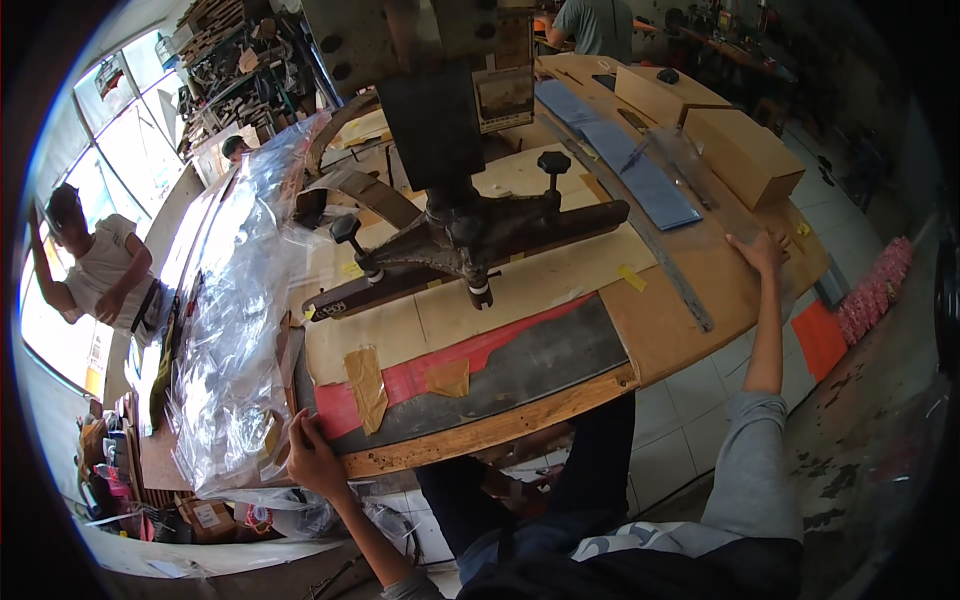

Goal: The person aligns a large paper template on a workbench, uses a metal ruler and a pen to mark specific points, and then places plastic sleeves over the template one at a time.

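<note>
At the table's near left corner, my left hand (316, 462) has its fingers curled round the table edge (470, 430), beside a crumpled clear plastic sheet (235, 350). My right hand (760, 252) lies with fingers stretched out on the brown board (655, 340), near a cardboard box (745, 150) and a blue sheet (640, 175). Between my hands is a dark grey panel (540, 350) with a red strip (400, 385) and brown tape pieces (366, 388). Over the pale boards (450, 320) stands a dark metal machine foot (465, 240) with two black knobs.
A long metal straightedge (670, 275) lies on the right side. To the left, a person (100, 260) stands by the window; another person (595, 25) is at the back. A pink fluffy duster (875, 290) and an orange sheet (820, 340) are off the right edge.
</note>
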Motion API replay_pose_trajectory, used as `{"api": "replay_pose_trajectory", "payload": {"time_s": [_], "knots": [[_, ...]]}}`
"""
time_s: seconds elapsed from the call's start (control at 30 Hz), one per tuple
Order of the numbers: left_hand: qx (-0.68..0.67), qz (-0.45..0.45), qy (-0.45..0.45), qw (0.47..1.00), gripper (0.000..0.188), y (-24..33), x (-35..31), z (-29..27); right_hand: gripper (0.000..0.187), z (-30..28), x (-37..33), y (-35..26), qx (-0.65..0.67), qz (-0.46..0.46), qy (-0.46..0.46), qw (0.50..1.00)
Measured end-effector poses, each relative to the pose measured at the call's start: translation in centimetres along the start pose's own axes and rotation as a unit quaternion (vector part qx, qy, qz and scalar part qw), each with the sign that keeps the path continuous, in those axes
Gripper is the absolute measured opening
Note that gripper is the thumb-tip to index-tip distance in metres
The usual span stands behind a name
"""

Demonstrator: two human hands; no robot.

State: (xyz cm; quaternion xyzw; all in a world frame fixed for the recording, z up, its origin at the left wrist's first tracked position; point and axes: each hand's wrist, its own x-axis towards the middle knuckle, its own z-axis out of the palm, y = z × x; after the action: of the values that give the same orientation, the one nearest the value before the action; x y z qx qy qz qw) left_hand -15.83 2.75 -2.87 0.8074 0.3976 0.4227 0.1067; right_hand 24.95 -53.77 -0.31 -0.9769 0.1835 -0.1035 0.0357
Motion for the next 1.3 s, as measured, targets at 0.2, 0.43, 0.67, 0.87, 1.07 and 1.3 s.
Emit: {"api": "replay_pose_trajectory", "payload": {"time_s": [0.2,0.43,0.67,0.87,1.07,1.3], "knots": [[0.013,-0.010,-0.009,1.000,0.020,0.1,-0.2,-0.3,0.094,-0.8,0.3,0.3,0.059,-0.033,-0.021,0.997],[0.007,0.002,-0.014,1.000,0.019,0.2,-0.1,-0.6,0.091,-3.1,4.1,2.1,0.302,-0.054,-0.229,0.924],[0.005,0.008,-0.011,1.000,0.020,0.2,-0.2,-0.2,0.094,-6.5,-0.3,2.5,0.466,0.053,-0.267,0.842],[0.002,0.016,-0.026,1.000,0.019,0.2,0.1,-0.2,0.078,-6.9,-4.5,2.2,0.597,0.044,-0.259,0.758],[-0.111,0.072,0.024,0.991,0.014,1.2,-1.3,-1.2,0.054,-7.5,-7.6,4.3,0.708,-0.045,-0.265,0.653],[-0.486,0.076,-0.452,0.744,0.027,13.4,-9.5,-3.3,0.057,-8.0,-20.0,4.5,0.741,-0.136,-0.132,0.644]]}}
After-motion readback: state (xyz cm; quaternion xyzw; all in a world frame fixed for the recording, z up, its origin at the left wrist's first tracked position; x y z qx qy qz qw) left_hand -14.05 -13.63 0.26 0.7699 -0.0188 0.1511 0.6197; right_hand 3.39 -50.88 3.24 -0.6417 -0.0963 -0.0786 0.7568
